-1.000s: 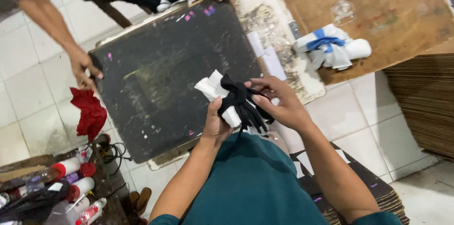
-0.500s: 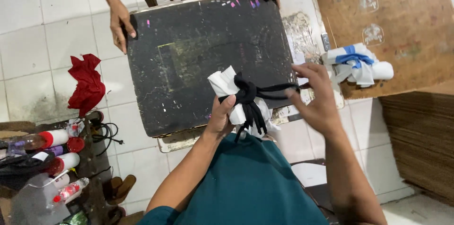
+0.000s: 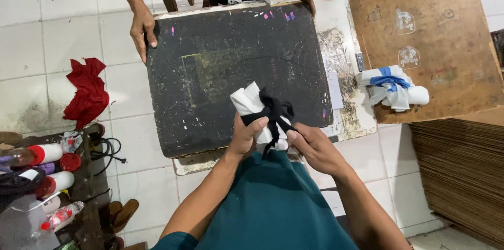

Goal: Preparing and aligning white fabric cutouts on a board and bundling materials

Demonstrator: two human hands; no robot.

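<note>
At far left, bottles (image 3: 50, 153) run off the frame edge. Over the black board (image 3: 220, 66), the left hand (image 3: 244, 138) grips a rolled white cloth bundle (image 3: 249, 102) knotted with black strip (image 3: 274, 113); the right hand (image 3: 311, 145) pinches that strip's end, fingertips partly hidden.

White cloth roll (image 3: 251, 104) w/ black tie (image 3: 274, 111)

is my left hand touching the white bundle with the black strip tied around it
Touching. The head view shows the left hand wrapped around the white bundle, thumb pressed on its black strip.
</note>
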